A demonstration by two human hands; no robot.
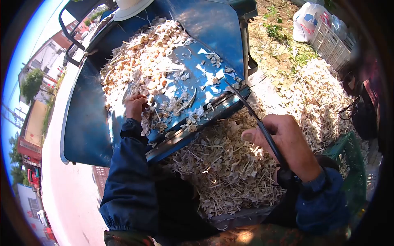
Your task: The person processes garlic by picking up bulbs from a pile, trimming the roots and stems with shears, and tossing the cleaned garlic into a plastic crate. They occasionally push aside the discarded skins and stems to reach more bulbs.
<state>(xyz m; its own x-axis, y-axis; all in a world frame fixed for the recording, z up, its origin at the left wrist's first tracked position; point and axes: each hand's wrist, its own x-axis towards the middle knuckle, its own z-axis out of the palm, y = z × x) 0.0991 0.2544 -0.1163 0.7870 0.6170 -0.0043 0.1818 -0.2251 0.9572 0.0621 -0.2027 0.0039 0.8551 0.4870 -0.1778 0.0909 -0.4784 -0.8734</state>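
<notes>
Blue metal cart bed (84, 127) holds the pale, papery bulb heap (143, 55). Left hand (135, 107) is curled at the heap's edge (can't tell around what); right hand (289, 141) is clamped on a long, dark metal tool (260, 124), so a careless swing could nick the left.

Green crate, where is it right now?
In the head view, the green crate is at the lower right, just beyond the person's right sleeve.

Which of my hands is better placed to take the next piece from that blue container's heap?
Left, I'd judge: your left hand is right by the heap, while your right hand holds a long dark tool.
</notes>
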